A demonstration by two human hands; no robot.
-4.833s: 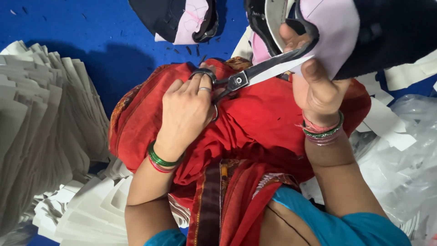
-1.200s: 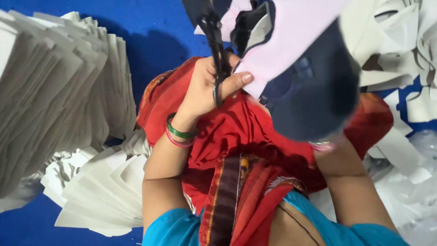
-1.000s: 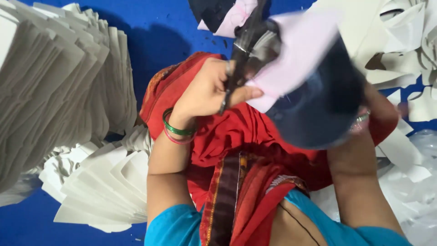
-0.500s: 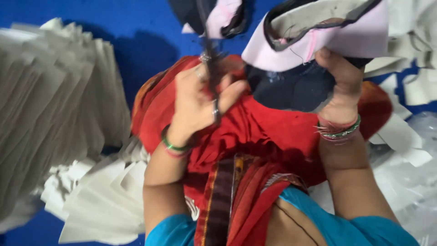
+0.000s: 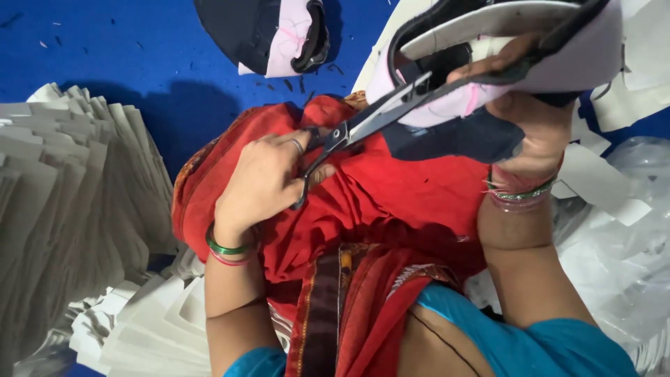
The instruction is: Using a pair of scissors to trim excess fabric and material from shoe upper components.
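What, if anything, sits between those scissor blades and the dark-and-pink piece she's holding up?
Nothing visible does. The left hand works the scissors, and their blades already meet the edge of the dark-and-pink piece, which the right hand holds up from below.

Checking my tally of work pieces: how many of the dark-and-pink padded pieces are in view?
2. One dark-and-pink padded piece is held up in the right hand, the scissors in the left hand at its edge. The other lies on the blue floor. More may lie outside the picture.
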